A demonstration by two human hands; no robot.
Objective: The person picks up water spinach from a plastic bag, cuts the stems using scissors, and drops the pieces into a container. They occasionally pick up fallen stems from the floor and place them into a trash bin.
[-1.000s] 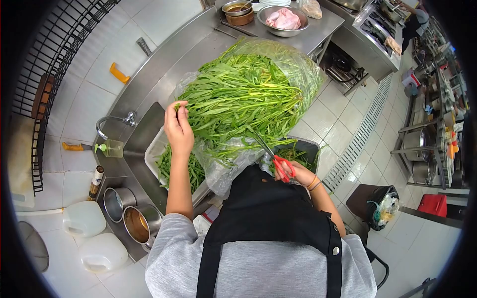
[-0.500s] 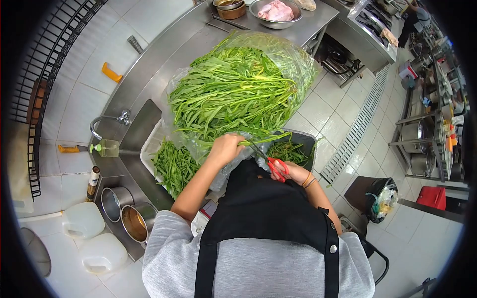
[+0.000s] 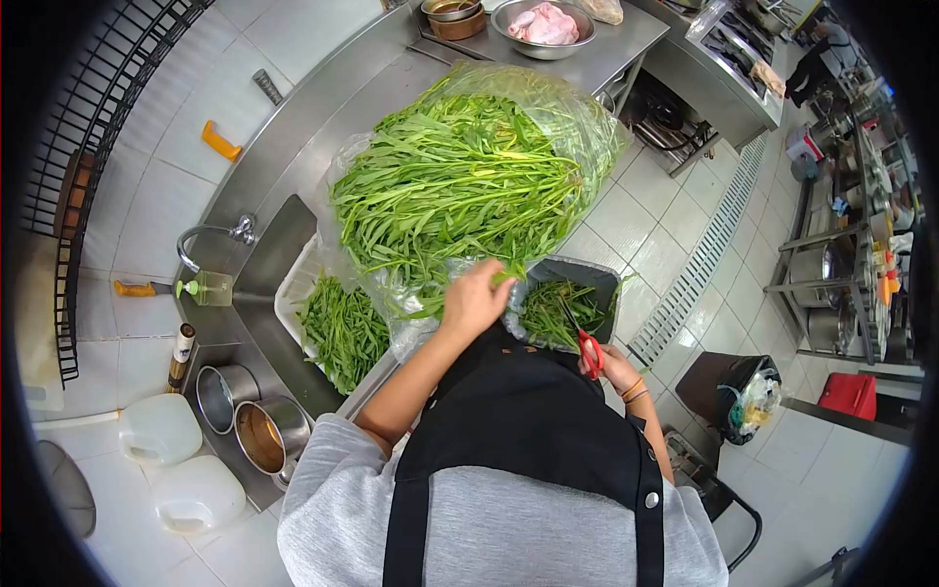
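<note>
My left hand [image 3: 476,301] is closed, its fingertips pinching some leafy greens [image 3: 512,276] at the near edge of a big heap. That heap of long-stemmed greens [image 3: 455,186] lies in an open clear plastic bag [image 3: 597,132]. Over to the right, my right hand [image 3: 618,370] grips red-handled scissors [image 3: 590,354]. Their dark blades point up and left, above a lined grey bin [image 3: 614,269] with cut green scraps [image 3: 558,311] inside. Left of my left arm, more greens [image 3: 342,333] fill a white basket [image 3: 290,298] in the sink.
A metal sink [image 3: 279,235] with a curved tap [image 3: 205,235] is on the left. Steel pots [image 3: 262,440] and white plastic jugs [image 3: 161,430] stand at lower left. A bowl of raw poultry [image 3: 543,27] is at the back. A black-lined trash bin [image 3: 719,391] stands right.
My right hand has drawn the scissors right and toward me, away from my left hand. My left hand has shifted slightly right and turned, and the bin's scraps show more.
</note>
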